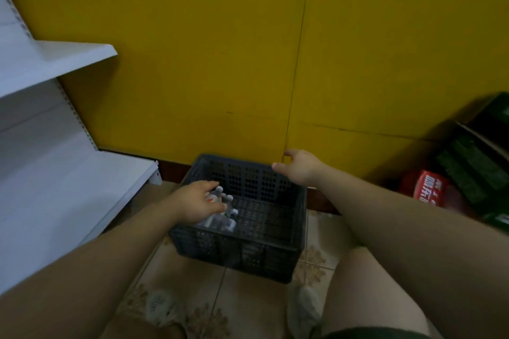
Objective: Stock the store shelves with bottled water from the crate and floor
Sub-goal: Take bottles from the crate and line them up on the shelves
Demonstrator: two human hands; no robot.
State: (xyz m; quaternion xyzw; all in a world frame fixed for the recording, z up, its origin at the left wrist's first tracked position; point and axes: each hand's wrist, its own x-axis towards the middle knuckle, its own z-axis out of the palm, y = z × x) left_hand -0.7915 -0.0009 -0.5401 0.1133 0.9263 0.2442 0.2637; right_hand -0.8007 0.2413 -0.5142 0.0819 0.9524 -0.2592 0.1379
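Observation:
A dark grey slotted crate (275,253) stands on the tiled floor against the yellow wall. Several small water bottles (227,215) with pale caps lie in its left half. My left hand (197,202) reaches into the crate over those bottles, fingers extended and touching their tops; whether it grips one is unclear. My right hand (300,166) hovers above the crate's far right rim, fingers loosely spread, holding nothing. White store shelves (63,60) stand at the left, with a lower shelf (104,173) beside the crate.
Green cartons (473,168) and a red pack (429,187) are stacked at the right by the wall. My bare legs and a white-socked foot (305,308) are on the patterned floor tiles in front of the crate.

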